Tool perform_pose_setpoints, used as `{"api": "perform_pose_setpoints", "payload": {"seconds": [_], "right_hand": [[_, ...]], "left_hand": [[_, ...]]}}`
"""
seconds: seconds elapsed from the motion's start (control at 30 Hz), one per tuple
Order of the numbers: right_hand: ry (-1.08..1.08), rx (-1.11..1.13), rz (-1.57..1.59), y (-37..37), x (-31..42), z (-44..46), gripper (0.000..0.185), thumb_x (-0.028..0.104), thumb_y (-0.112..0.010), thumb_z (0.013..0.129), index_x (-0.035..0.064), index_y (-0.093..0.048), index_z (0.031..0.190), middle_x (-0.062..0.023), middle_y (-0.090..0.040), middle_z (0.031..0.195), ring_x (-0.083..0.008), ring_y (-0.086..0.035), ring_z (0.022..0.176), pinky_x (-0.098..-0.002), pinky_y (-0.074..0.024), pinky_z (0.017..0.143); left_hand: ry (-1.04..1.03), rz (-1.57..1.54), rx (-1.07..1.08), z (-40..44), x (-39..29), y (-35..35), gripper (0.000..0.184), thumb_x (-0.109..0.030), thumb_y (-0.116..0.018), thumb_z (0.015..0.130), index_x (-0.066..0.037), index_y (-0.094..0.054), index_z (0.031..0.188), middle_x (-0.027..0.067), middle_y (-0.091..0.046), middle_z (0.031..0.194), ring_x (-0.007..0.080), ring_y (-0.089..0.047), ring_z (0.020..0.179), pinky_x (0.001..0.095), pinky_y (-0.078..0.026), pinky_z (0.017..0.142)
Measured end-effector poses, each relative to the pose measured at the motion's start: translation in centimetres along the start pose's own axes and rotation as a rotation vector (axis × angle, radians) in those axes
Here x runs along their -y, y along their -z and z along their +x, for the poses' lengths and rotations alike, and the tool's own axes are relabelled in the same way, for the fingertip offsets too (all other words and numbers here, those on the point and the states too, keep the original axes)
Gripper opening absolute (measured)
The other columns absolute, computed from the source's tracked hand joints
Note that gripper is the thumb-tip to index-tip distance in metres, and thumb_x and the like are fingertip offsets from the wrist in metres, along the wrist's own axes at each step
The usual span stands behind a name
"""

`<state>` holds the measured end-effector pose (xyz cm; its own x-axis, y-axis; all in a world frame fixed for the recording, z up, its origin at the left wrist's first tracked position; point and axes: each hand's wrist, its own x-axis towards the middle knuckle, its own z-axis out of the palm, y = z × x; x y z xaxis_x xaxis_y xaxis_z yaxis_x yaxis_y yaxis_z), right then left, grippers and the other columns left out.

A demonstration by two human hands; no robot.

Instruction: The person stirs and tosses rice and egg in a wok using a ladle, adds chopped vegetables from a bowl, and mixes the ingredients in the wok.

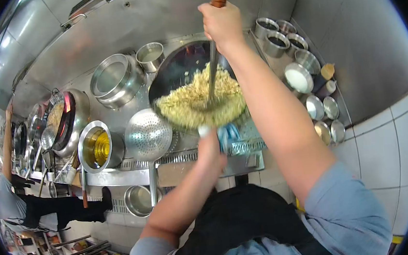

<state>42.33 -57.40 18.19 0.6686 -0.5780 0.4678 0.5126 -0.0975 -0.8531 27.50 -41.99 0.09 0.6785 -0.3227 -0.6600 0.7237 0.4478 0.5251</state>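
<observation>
A dark wok (175, 71) holds a heap of yellowish fried food (177, 103), blurred along its near edge. My right hand (222, 23) is closed round the long handle of a metal ladle (212, 71), below its wooden grip. The ladle's head rests among the food near the wok's middle. At the wok's near rim my left hand (209, 146) is closed beside a blue cloth (227, 136). Motion smears its fingers, and what they grip is hard to make out.
A perforated strainer (149, 134), a pot of yellow oil (87, 150) and stacked steel bowls (111, 79) stand left of the wok. Several seasoning containers (298, 78) line the right side. Another person (9, 203) works at the far left.
</observation>
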Motion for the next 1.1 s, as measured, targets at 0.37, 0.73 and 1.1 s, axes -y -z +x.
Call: {"api": "perform_pose_setpoints", "payload": {"seconds": [0.37, 0.73, 1.1], "right_hand": [[0.236, 0.201, -0.012, 2.7, 10.5, -4.8, 0.030, 0.009, -0.061, 0.083, 0.0088, -0.043, 0.059, 0.0012, -0.044, 0.050, -0.0093, -0.042, 0.041, -0.0255, -0.0313, 0.041], [0.149, 0.283, 0.167, 2.8, 12.2, -6.3, 0.025, 0.005, -0.060, 0.080, 0.0078, -0.045, 0.061, 0.0023, -0.037, 0.049, -0.0113, -0.041, 0.044, -0.0290, -0.0378, 0.049], [0.001, -0.009, 0.228, 1.7, 12.6, -1.4, 0.026, 0.016, -0.066, 0.084, 0.0092, -0.046, 0.069, 0.0009, -0.041, 0.051, -0.0111, -0.038, 0.039, -0.0279, -0.0321, 0.039]], "left_hand": [[0.087, 0.096, 0.023, -2.2, -3.8, 1.9, 0.014, -0.016, -0.046, 0.094, -0.008, -0.053, 0.103, 0.0073, -0.063, 0.091, 0.0238, -0.065, 0.075, 0.0401, -0.055, 0.059], [0.022, 0.246, -0.034, -4.6, -2.7, 2.3, 0.024, -0.017, -0.040, 0.096, -0.006, -0.052, 0.115, 0.0108, -0.063, 0.101, 0.0226, -0.066, 0.083, 0.0400, -0.056, 0.062], [0.012, 0.185, 0.033, -6.5, -1.5, 4.4, 0.016, -0.012, -0.046, 0.092, -0.005, -0.052, 0.106, 0.0094, -0.062, 0.093, 0.0230, -0.064, 0.074, 0.0389, -0.057, 0.063]]}}
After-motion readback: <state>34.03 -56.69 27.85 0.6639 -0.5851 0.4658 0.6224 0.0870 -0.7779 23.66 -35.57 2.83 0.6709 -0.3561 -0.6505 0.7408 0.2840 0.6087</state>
